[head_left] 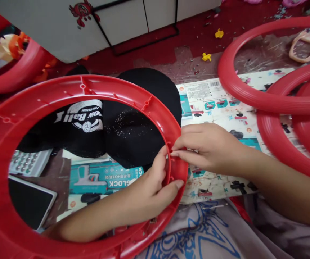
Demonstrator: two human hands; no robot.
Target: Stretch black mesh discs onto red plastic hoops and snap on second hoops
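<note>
A large red plastic ring (pixel 111 85) lies tilted across the view, its hollow ribbed inside facing me. My left hand (pixel 146 194) reaches through the ring's opening and grips its right-hand rim, thumb over the channel. At that same stretch of rim, my right hand (pixel 209 145) pinches with thumb and forefinger in the channel; whatever is between the fingertips is too small to make out. Seen through and behind the ring are black fabric pieces (pixel 151 88), one with white print (pixel 87 118) partly reading "ow Ball".
More red rings (pixel 252 97) are piled at right, and another ring (pixel 30 68) is at far left. Printed card sheets (pixel 225 180) cover the work surface. A calculator (pixel 32 162) and a dark-screened device (pixel 30 201) lie at left. Small yellow parts (pixel 206 57) lie farther back.
</note>
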